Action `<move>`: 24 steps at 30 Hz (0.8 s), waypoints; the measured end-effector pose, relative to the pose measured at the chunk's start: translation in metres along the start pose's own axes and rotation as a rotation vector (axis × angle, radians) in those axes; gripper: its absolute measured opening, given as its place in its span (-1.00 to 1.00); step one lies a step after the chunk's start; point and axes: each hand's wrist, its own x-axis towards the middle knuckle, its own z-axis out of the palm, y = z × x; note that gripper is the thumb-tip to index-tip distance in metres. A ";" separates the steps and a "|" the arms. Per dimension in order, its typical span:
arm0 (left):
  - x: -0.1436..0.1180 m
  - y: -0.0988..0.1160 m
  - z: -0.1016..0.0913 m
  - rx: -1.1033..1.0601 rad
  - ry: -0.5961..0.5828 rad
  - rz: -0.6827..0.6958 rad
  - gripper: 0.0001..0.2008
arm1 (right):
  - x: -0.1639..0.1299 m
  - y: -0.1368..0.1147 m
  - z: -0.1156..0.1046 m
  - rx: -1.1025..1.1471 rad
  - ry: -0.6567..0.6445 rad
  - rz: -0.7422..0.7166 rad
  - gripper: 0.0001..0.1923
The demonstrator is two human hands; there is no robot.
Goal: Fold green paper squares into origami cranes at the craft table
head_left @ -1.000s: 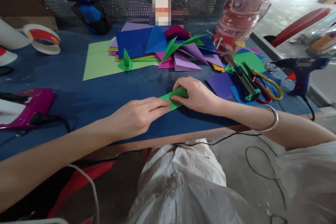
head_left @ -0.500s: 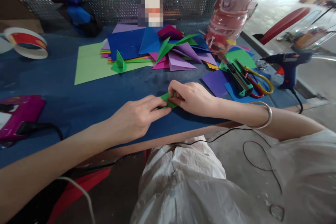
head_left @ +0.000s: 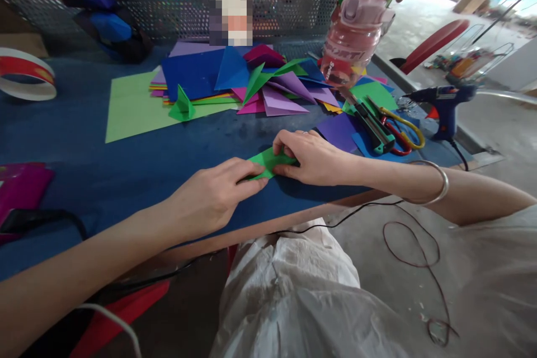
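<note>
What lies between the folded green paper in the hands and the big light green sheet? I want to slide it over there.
In the head view, only bare blue tabletop separates the folded green paper from the light green sheet.

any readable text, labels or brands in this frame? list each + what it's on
"SPORT": white capitals on the pink water bottle, partly cut off at the right by the curve.
Smaller white print running down the same bottle's left side: too small to read.
Red-and-white tape roll: no legible print.
Blue glue gun, utility knife, green folded paper held under both hands: no text visible.
Item at the mesh panel is pixelated, unreadable.
</note>
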 end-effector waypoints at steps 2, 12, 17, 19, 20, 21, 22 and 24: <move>0.000 0.000 0.000 0.010 -0.007 -0.004 -0.52 | -0.002 0.005 -0.001 0.021 0.015 0.035 -0.74; -0.003 -0.003 0.003 -0.008 -0.014 -0.017 -0.51 | -0.005 0.022 -0.001 0.106 0.058 0.102 -0.66; -0.003 -0.003 0.004 0.027 0.007 0.017 -0.53 | -0.009 0.029 -0.001 0.148 0.083 0.087 -0.69; -0.003 -0.004 0.004 0.036 0.006 0.023 -0.53 | -0.010 0.030 -0.001 0.163 0.082 0.069 -0.71; -0.003 -0.004 0.004 0.037 0.008 0.024 -0.53 | -0.010 0.029 -0.002 0.180 0.081 0.055 -0.72; -0.003 -0.004 0.004 0.038 0.010 0.025 -0.53 | -0.010 0.027 -0.003 0.197 0.089 0.032 -0.73; -0.003 -0.004 0.003 0.037 0.012 0.024 -0.53 | -0.009 0.023 -0.004 0.213 0.106 -0.001 -0.73; -0.004 -0.003 0.002 0.029 0.005 0.013 -0.53 | -0.004 0.014 -0.007 0.219 0.155 -0.093 -0.74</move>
